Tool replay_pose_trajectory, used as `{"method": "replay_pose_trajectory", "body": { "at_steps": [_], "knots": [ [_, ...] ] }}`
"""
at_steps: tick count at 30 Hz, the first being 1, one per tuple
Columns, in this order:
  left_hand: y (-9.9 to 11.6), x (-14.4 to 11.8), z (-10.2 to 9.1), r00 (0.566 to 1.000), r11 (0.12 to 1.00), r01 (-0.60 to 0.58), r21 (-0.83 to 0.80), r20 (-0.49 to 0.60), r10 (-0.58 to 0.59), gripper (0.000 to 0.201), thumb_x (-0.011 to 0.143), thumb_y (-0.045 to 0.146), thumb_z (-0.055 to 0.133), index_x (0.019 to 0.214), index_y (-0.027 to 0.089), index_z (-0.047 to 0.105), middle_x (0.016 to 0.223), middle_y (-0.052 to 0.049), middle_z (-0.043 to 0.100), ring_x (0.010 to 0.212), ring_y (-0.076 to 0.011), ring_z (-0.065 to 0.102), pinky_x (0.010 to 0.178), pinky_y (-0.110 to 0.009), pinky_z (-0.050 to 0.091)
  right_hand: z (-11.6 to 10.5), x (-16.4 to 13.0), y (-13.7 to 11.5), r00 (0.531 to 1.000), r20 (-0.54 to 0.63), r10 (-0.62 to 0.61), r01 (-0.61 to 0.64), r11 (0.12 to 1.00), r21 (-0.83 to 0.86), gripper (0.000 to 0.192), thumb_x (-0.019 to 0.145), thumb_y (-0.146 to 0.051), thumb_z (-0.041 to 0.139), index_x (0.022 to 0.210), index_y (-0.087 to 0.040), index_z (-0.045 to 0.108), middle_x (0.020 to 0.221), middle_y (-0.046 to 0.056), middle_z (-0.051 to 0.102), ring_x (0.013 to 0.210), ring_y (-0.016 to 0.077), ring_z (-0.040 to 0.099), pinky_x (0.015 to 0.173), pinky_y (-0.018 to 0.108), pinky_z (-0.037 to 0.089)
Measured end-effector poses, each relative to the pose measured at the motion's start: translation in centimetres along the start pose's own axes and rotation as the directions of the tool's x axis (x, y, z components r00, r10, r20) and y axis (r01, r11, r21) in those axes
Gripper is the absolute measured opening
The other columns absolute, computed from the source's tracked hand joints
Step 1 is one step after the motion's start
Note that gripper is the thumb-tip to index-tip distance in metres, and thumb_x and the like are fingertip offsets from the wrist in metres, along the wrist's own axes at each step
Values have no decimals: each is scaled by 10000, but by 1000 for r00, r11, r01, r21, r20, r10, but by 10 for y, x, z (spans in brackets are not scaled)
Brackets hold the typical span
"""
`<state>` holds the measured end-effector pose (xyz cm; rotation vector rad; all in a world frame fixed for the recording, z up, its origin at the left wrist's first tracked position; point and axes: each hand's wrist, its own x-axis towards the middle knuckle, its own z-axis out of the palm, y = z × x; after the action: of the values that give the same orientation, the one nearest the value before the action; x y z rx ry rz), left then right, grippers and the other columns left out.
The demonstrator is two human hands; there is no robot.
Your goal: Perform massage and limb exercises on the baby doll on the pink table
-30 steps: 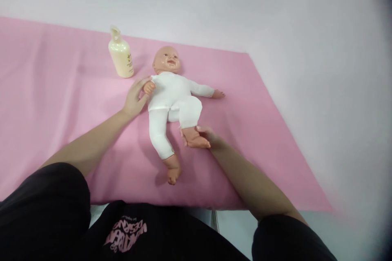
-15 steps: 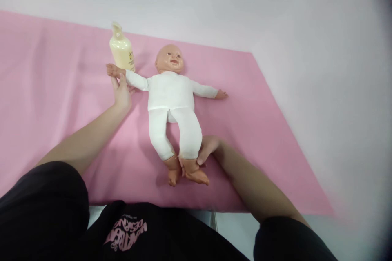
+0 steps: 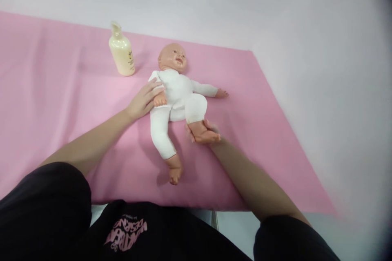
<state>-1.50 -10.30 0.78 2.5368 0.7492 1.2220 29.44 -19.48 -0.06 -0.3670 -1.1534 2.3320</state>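
Lying face-up on the pink-covered bench (image 3: 245,167), head toward the far edge, the baby doll (image 3: 179,85) has its own right forearm bent across its side and its left knee flexed. The person's left hand (image 3: 143,100) holds that forearm, fingers laid over the white sleeve; its thumb cannot be made out. The right hand (image 3: 211,125) cups the doll's left ankle from beneath, the foot raised clear of the cloth. The doll's other arm and leg rest outstretched, untouched.

The step in hand appears to be folding one arm and the opposite leg toward the trunk; the next move would seem to call for a light, even hold at wrist and ankle, with the trunk kept flat.

Beyond the left hand, well apart from it, a pale yellow pump bottle (image 3: 123,57) stands upright near the far edge, printed on one side; its fill level cannot be told.
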Motion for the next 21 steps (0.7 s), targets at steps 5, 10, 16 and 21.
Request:
{"method": "replay_pose_trajectory", "body": {
  "at_steps": [5,10,16,21],
  "knots": [
    [2,6,1,987,991,-11,136,157,-11,420,1056,532,436,1332,334,682,1461,-125,616,1530,-343,385,1236,-655,280,-4,12,-1,968,-246,52,-24,993,113,565,945,-698,509,849,-149,605,622,8,613,395,56,341,322,170,209],
    [7,7,3,987,984,-1,180,158,-28,406,1062,505,426,1296,330,709,1440,-106,636,1521,-336,396,1235,-645,282,0,17,-3,920,-385,69,-32,994,103,503,947,-635,570,850,-148,649,684,38,645,471,80,508,340,169,274],
    [-1,3,1,997,997,79,14,-7,-78,566,1024,622,454,1453,269,565,1495,-146,581,1503,-337,428,1256,-592,296,9,7,1,987,-156,42,-41,999,11,531,800,-637,759,959,-133,706,801,54,723,661,126,678,559,208,538],
    [-25,0,-1,850,897,308,-318,-332,-410,805,916,771,547,1541,290,386,1570,-129,485,1481,-317,464,1237,-508,373,10,0,-3,901,350,258,-236,966,-106,557,811,-577,792,1066,-98,664,995,150,776,877,209,757,661,241,598]
  ]
}}
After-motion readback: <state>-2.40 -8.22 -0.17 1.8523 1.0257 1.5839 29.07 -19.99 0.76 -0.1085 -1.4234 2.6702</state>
